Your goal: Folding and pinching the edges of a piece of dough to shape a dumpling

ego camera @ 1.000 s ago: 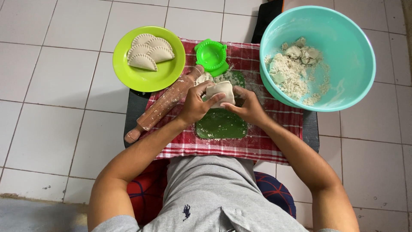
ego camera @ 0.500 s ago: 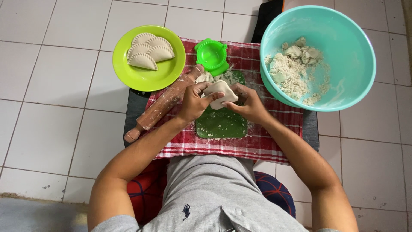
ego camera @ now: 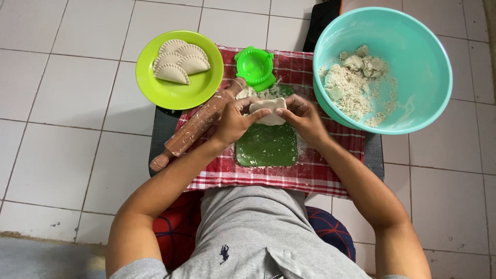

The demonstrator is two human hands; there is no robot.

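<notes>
Centrally placed, slightly above mid-frame: piece of dough (ego camera: 267, 111), pale, flattened, lobed at the upper edge. Held off the surface between both hands, above the green mat (ego camera: 266, 147).

Left hand (ego camera: 233, 120): fingers curled onto the dough's left edge, thumb over the top; grasping the dough. Right hand (ego camera: 304, 116): fingertips pinching the right edge; likewise grasping the dough. Neither hand clenched hard, judging by the unbroken outline of the piece.

Handling assessment: light, soft, readily deformed; likely to stretch or tear if hung from one edge. Slightly tacky, to judge by flour dusted on the mat and cloth. Best taken at opposite edges with flat fingertips, or supported from beneath; pinching the thin centre inadvisable.

Surroundings noted:
- Red checked cloth (ego camera: 320, 170) under the mat, spread over a dark low stand.
- Wooden rolling pin (ego camera: 199, 125), floured, lying diagonally left of the hands, just beside the left wrist.
- Green round dumpling press (ego camera: 254, 67), upper centre, closed flat on the cloth.
- Lime plate (ego camera: 160, 90), upper left, bearing several crimped half-moon pastries (ego camera: 181, 62).
- Turquoise bowl (ego camera: 423, 51), upper right, containing crumbly dough and flour lumps.
- White tiled floor (ego camera: 62, 103) all round.
</notes>
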